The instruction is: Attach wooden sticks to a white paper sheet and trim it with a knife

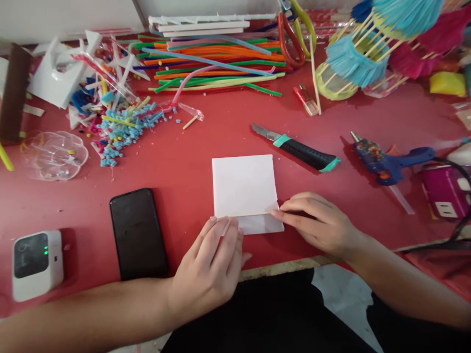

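A white square board (244, 184) lies flat on the red table in front of me. Across its near part runs a thin pale stick (253, 214), with a shaded band of white below it. My left hand (214, 262) is closed at the stick's left end, its fingertips pressed together over the board's near left corner. At the right end, my right hand (319, 223) pinches the stick by the board's edge. Just beyond the board rests a utility knife (303, 152) with a black and teal handle, its blade out. The exact finger contact is partly hidden.
A black phone (138, 233) and a white device (37, 264) lie left. A blue glue gun (390, 159) sits right. Behind are cut blue bits (125, 130), coloured pipe-like sticks (221, 59), scissors (292, 39) and a blue paper-and-stick model (356, 61).
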Demonstrator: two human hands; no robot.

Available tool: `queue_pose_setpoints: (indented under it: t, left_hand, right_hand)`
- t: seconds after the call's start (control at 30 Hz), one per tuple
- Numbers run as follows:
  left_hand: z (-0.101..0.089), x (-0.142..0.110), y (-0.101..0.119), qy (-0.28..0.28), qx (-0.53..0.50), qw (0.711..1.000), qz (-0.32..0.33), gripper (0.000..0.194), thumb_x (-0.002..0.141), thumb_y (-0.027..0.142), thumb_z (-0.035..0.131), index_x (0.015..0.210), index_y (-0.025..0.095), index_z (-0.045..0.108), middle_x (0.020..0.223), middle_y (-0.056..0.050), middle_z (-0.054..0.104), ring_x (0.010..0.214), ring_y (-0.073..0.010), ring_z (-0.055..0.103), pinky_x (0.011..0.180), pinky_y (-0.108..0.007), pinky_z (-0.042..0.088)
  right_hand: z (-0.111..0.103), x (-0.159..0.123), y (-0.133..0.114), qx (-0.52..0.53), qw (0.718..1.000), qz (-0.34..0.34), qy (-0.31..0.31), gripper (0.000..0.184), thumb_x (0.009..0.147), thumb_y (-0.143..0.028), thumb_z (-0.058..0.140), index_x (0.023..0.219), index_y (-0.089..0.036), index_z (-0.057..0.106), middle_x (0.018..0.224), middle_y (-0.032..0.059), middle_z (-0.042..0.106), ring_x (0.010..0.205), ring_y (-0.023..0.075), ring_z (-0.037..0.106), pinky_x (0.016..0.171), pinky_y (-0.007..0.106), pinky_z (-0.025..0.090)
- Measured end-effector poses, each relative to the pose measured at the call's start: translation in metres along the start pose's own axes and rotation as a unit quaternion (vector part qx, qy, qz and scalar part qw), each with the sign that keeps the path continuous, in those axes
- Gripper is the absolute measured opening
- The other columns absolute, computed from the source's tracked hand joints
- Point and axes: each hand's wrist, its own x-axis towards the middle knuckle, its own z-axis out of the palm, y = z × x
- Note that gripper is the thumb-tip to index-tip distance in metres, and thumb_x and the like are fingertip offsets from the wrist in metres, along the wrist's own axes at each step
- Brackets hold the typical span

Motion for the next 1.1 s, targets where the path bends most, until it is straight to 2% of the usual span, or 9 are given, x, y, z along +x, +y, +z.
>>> queue_pose_setpoints:
  t: [0.17, 0.33, 0.53, 0.8, 1.1]
  left_hand:
    - [-0.0028, 0.0014, -0.0012, 0.002, 0.007, 1.0, -0.006, 0.037, 0.086, 0.03, 0.074, 0.109, 0.001, 0.07, 0.11, -0.019, 0.074, 0.099, -0.0351, 0.072, 0.087, -0.051, 0.063]
    - [-0.0045, 0.0018, -0.0008, -0.012, 0.011, 1.0, -0.006, 0.038, 0.087, 0.03, 0.073, 0.11, 0.0, 0.07, 0.109, -0.02, 0.074, 0.1, -0.0344, 0.072, 0.088, -0.048, 0.063]
    - [-0.0034, -0.0003, 0.001, -0.014, 0.018, 1.0, -0.007, 0.039, 0.088, 0.031, 0.072, 0.111, 0.0, 0.069, 0.109, -0.02, 0.074, 0.101, -0.034, 0.072, 0.088, -0.047, 0.063]
    - [-0.0046, -0.0036, 0.0033, -0.024, 0.023, 0.999, -0.02, 0.043, 0.086, 0.034, 0.074, 0.113, 0.001, 0.068, 0.11, -0.019, 0.074, 0.104, -0.034, 0.07, 0.094, -0.048, 0.059]
    - [-0.0043, -0.0042, 0.0026, -0.026, 0.03, 0.999, -0.021, 0.043, 0.087, 0.036, 0.072, 0.114, 0.003, 0.068, 0.111, -0.018, 0.074, 0.106, -0.0329, 0.068, 0.096, -0.048, 0.056]
  right_hand:
    - [0.0001, -0.0008, -0.001, -0.012, 1.0, 0.003, 0.003, 0.023, 0.091, -0.003, 0.057, 0.101, -0.021, 0.068, 0.084, 0.0032, 0.067, 0.081, 0.0145, 0.064, 0.073, 0.029, 0.056]
    - [-0.0002, -0.0009, 0.0001, -0.02, 0.999, -0.031, -0.002, 0.024, 0.091, -0.003, 0.056, 0.103, -0.02, 0.068, 0.085, 0.0047, 0.067, 0.081, 0.0158, 0.062, 0.071, 0.031, 0.056]
    - [-0.0004, 0.0001, -0.0006, -0.013, 1.0, -0.023, -0.005, 0.024, 0.089, 0.001, 0.057, 0.102, -0.017, 0.067, 0.084, 0.0057, 0.067, 0.08, 0.0153, 0.062, 0.072, 0.03, 0.056]
    - [-0.0011, 0.0013, -0.0025, -0.017, 1.0, -0.011, -0.003, 0.025, 0.092, -0.003, 0.056, 0.103, -0.022, 0.067, 0.082, 0.0029, 0.067, 0.079, 0.0147, 0.063, 0.071, 0.029, 0.056]
    - [-0.0024, -0.0004, 0.0009, -0.024, 0.999, -0.039, -0.017, 0.029, 0.09, -0.001, 0.056, 0.11, -0.019, 0.066, 0.086, 0.0044, 0.067, 0.083, 0.016, 0.063, 0.075, 0.031, 0.056]
